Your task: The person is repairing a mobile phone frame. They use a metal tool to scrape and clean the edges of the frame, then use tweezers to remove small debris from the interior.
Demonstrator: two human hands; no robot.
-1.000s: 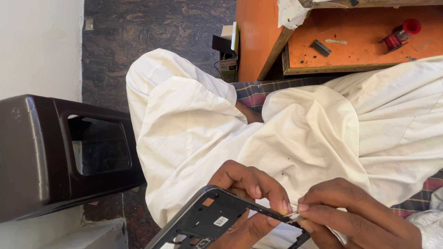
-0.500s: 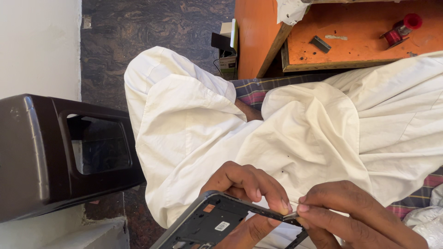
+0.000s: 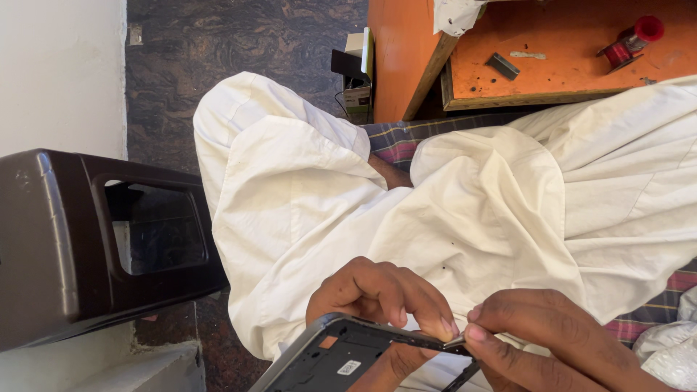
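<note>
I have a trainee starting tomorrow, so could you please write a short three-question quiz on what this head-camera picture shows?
1. True or false: both hands touch the dark phone frame.
2. Which thing lies on the orange wooden table? A) a red spool B) a glass bottle C) a pair of scissors
3. In a few words, what stands at the left of the picture, beside the white cloth?

Key:
1. True: the left hand grips the frame's upper edge, and the right hand pinches its corner with its fingertips.
2. A, the red spool.
3. A dark brown plastic stool lying on its side.
</note>
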